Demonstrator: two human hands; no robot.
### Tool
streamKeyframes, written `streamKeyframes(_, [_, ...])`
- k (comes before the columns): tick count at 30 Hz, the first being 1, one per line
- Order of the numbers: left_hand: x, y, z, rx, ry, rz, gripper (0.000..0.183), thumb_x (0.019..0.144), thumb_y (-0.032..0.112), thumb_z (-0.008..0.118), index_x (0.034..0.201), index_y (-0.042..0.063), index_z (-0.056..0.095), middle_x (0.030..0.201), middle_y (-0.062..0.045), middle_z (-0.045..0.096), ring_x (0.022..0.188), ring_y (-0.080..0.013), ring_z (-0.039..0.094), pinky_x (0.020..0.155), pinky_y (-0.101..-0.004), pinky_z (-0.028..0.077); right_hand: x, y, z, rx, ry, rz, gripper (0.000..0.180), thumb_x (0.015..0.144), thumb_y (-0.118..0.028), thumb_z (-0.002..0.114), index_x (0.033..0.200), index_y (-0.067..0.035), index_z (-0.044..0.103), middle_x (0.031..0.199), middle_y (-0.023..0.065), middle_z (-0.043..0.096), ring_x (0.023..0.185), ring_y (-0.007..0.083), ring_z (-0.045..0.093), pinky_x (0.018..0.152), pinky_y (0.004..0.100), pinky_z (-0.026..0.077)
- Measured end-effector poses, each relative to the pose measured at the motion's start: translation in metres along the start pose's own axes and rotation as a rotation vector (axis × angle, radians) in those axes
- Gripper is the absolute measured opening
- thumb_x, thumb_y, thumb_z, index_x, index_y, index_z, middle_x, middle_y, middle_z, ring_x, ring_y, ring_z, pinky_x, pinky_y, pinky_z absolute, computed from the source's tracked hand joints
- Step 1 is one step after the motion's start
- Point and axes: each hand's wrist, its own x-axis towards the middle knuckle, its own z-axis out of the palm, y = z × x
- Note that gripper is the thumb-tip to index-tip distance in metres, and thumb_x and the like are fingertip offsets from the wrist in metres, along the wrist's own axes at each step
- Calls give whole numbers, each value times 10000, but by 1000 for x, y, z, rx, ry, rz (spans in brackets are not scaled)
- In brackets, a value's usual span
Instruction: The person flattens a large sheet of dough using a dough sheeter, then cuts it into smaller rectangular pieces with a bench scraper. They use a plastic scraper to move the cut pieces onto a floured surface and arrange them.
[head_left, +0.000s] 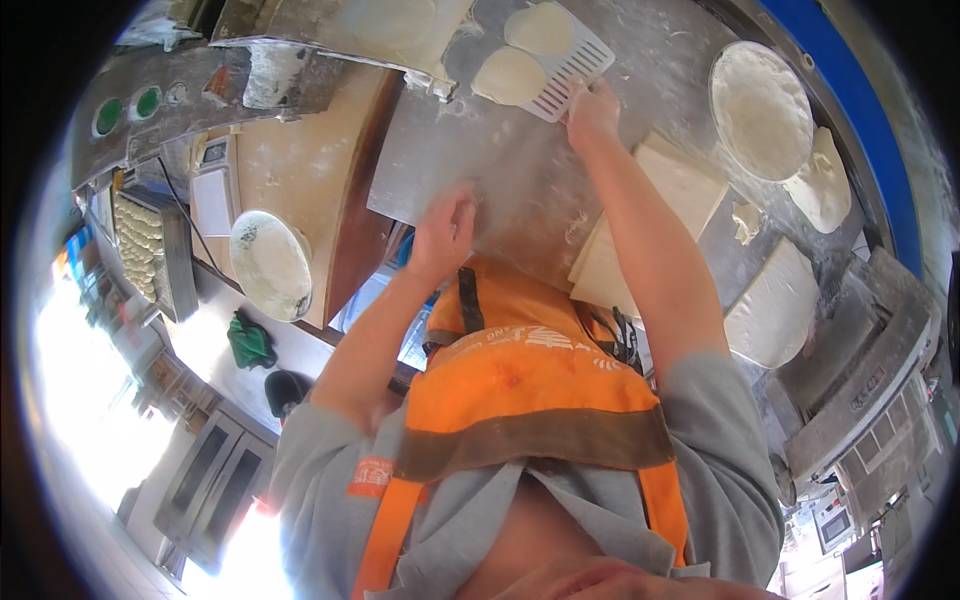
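Observation:
My right hand (594, 114) grips the near edge of a white slotted plastic tray (579, 66). Two flat dough rounds lie at the tray's left side, one dough round (540, 28) behind the other dough round (510, 76), which partly overhangs the edge. My left hand (446, 225) hovers over the near left of the floury metal worktop (517, 157), blurred, its fingers loosely bent and holding nothing that I can see. Beneath and beside my right forearm are folded dough sheets (679, 184).
On the right are a round floury dish (761, 111), a dough lump (821, 184), a dough scrap (746, 222) and a dough slab (776, 307). A dough machine (420, 64) borders the left. Beyond it stand a white bowl (270, 266) and a scale (215, 187).

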Motion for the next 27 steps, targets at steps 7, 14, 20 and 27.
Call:
streamKeyframes(7, [116,25,50,254,158,66,496,971,285,610,1382,22,529,1404,-220,504,1287,-393,475,1073,-474,406,-25,24,-61,78,-4,33,191,1029,-105,543,1185,-1,580,1066,112,679,871,207,700,663,360,605])
streamKeyframes(14, [158,26,78,386,130,-81,509,821,333,761,1239,63,656,1296,-149,573,1231,-372,503,1063,-442,419,-16,33,-63,29,25,45,210,1027,-106,528,1201,6,562,1083,125,669,868,221,710,700,381,634])
streamKeyframes(20, [161,6,77,359,157,-56,404,760,302,800,1096,104,696,1238,-116,592,1200,-342,524,1005,-439,461,-23,28,-59,25,27,27,230,1016,-128,556,1200,8,572,1075,129,679,872,217,711,688,378,635])
streamKeyframes(27, [154,26,78,261,231,12,427,778,311,773,1147,135,648,1187,-101,609,1191,-340,546,980,-451,478,-11,42,-61,-40,60,9,221,1008,-134,575,1181,1,597,1050,124,690,855,213,707,672,371,630])
